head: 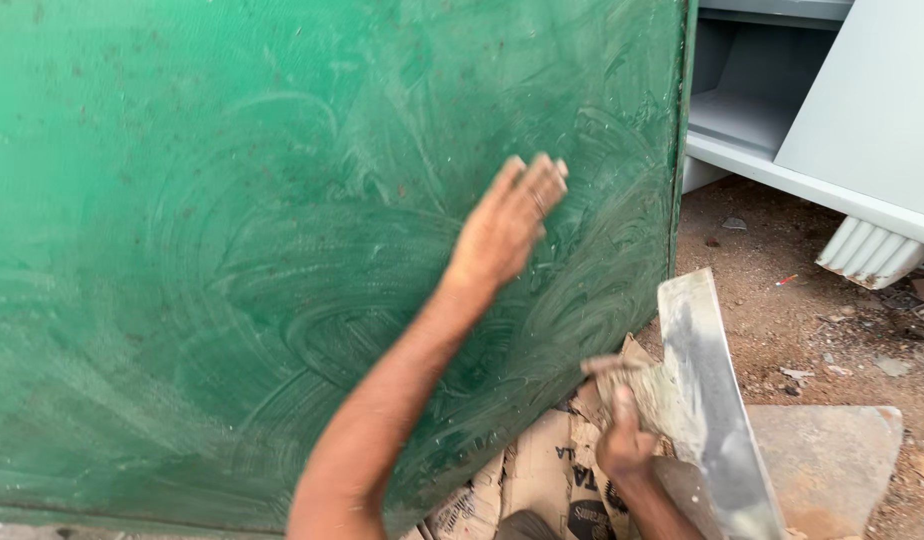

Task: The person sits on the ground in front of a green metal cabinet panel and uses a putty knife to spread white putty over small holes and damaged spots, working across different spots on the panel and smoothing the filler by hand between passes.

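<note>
We see a big green metal panel (232,250) standing upright and filling most of the view. Its paint looks dull and cloudy, with pale swirl marks all over it and a few small dark specks near the top. Our left hand (502,232) is flat against the panel, with the fingers (538,185) straight, close together and holding nothing. The arm reaches up to it from the bottom of the view. Our right hand (622,440) is lower down, near the panel's bottom right corner. Its fingers are closed around a flat metal scraper plate (707,400), long and grey, smeared with pale grey putty. A lump of the same putty (632,378) sits where the hand meets the plate. The plate tilts up and away from the panel and does not touch it. The panel's right edge (680,130) is straight and thin, running from the top down toward the ground. Past that edge there is open room. Torn brown cardboard (542,470) with dark print lies under the panel's lower corner. Beside it lies a flat stone slab (832,460), rough and tan. The ground (772,290) is brown dirt with small stones and bits of litter. Farther back on the right stands a pale grey metal cabinet (842,110), smooth and boxy, with a ribbed foot under it.
</note>
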